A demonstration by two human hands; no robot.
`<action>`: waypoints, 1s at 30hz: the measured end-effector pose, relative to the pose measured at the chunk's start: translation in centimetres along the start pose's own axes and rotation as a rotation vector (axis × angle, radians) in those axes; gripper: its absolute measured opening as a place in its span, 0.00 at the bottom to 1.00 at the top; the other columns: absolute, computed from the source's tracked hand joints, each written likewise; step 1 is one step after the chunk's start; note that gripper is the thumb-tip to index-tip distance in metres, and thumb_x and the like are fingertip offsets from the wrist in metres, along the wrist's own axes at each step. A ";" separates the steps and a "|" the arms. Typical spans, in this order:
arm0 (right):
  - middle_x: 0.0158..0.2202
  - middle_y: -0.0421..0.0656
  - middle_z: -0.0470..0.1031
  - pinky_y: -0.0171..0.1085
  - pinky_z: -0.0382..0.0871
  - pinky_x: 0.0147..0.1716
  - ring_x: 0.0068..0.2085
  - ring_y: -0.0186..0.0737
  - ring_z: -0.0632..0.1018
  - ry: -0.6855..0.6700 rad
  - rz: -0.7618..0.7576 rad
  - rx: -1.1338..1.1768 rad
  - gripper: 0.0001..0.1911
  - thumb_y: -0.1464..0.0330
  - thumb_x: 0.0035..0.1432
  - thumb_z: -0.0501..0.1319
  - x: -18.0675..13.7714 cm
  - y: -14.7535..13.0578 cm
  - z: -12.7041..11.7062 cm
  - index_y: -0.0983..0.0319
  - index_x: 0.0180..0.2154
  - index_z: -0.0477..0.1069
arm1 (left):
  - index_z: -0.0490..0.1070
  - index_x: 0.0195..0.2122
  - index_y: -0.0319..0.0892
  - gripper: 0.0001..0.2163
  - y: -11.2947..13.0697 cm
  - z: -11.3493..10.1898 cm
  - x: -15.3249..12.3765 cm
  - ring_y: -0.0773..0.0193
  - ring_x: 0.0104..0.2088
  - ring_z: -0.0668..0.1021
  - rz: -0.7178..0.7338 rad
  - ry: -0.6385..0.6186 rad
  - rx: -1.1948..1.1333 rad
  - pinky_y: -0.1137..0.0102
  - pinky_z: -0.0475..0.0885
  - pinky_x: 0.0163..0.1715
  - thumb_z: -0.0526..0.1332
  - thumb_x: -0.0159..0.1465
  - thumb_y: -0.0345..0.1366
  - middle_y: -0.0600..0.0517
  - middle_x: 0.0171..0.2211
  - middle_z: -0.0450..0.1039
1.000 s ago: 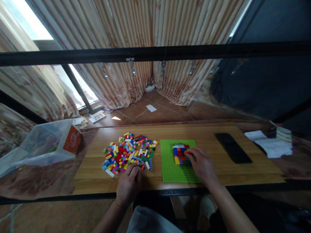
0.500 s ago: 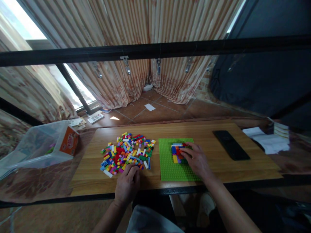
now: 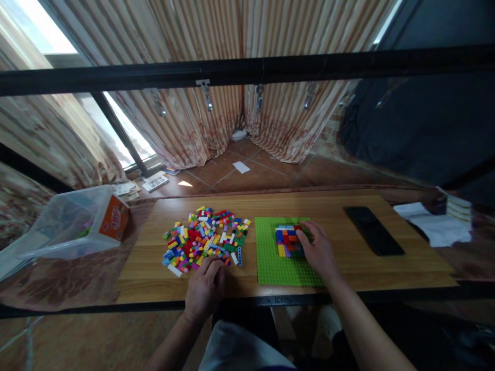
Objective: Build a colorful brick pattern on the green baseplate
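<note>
Brick patch (image 3: 288, 242) on the green baseplate (image 3: 270, 270), right hand (image 3: 319, 252) touching it; left hand (image 3: 204, 288) curled by loose bricks (image 3: 204, 238). Can't tell either grip.

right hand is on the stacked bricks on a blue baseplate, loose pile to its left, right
No: the baseplate is green, not blue, as the head view shows. The right hand is on the stacked bricks there, loose pile to its left.
</note>
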State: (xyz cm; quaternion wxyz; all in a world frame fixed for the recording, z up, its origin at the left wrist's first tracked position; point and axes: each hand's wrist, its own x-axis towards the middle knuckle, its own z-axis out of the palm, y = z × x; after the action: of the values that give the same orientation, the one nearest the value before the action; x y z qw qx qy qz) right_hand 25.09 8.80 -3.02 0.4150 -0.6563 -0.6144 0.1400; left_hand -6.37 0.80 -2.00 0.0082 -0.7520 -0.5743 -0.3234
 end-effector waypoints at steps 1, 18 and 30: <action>0.52 0.54 0.70 0.53 0.62 0.56 0.56 0.51 0.69 0.004 0.006 -0.020 0.25 0.53 0.60 0.54 0.2 0.0 0.3 0.62 0.50 0.72 | 0.70 0.36 0.43 0.06 -0.1 0.0 0.0 0.63 0.37 0.78 -0.003 -0.006 -0.003 0.71 0.74 0.37 0.54 0.66 0.31 0.49 0.38 0.74; 0.51 0.51 0.72 0.53 0.60 0.52 0.53 0.51 0.68 0.040 0.053 -0.150 0.22 0.54 0.61 0.53 -0.4 -0.9 2.0 0.58 0.48 0.74 | 0.70 0.38 0.43 0.05 -0.1 0.2 -0.1 0.63 0.37 0.78 0.002 -0.013 -0.001 0.71 0.74 0.37 0.55 0.67 0.30 0.49 0.39 0.74; 0.46 0.50 0.76 0.49 0.62 0.51 0.49 0.47 0.72 0.054 -0.025 -0.135 0.23 0.57 0.63 0.49 0.0 -1.2 1.6 0.60 0.45 0.77 | 0.69 0.36 0.43 0.05 0.1 0.1 -0.2 0.63 0.36 0.77 -0.045 -0.035 -0.053 0.70 0.73 0.36 0.54 0.66 0.31 0.50 0.37 0.73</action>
State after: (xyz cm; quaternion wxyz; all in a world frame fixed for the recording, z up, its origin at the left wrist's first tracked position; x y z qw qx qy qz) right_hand 23.11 9.24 -3.16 0.3880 -0.6787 -0.6190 0.0753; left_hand -6.27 0.66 -2.09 -0.0291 -0.7443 -0.5825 -0.3253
